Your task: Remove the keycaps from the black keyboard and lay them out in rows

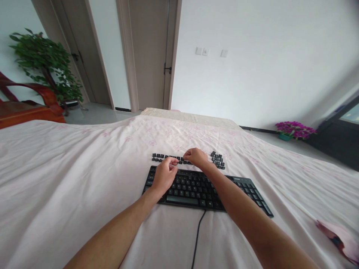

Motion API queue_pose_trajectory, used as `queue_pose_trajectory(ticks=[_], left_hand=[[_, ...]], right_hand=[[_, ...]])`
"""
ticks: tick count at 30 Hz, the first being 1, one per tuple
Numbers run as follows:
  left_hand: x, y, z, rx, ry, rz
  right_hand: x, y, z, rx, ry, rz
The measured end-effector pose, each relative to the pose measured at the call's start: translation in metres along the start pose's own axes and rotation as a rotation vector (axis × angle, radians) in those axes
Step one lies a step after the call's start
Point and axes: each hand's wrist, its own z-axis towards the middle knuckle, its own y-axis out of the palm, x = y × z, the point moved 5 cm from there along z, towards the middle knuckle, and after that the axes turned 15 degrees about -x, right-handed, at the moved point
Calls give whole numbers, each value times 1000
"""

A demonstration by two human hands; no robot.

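A black keyboard [182, 200] lies on the pink-white cloth, its cable toward me. Beyond its back edge, loose black keycaps [158, 155] form two rows. More keycaps [218, 158] sit in a small group at the right. My left hand [165, 172] is closed in a pinch over the rows, with a small dark keycap [178, 161] at its fingertips. Beside it, my right hand [197, 157] is closed on a thin wire-like tool [184, 149], whose ends stick out past the fingers. My right forearm crosses above the keyboard and hides some keys.
Flower-patterned cloth [112, 168] covers the wide surface, with soft creases. A pink object [338, 235] lies at the right. Farther off are a wooden chair [33, 101], a green plant [45, 59], doors [148, 56] and purple flowers [295, 130].
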Motion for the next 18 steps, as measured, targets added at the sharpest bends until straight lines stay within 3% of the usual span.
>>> queue_pose_trajectory(ticks=[10, 13, 18], left_hand=[[3, -1, 0, 6, 0, 19], [4, 0, -1, -10, -9, 33], [5, 1, -3, -26, -4, 76]], right_hand=[[-5, -3, -4, 43, -29, -14], [-9, -15, -15, 89, -86, 12], [-18, -44, -55, 204, -301, 67]])
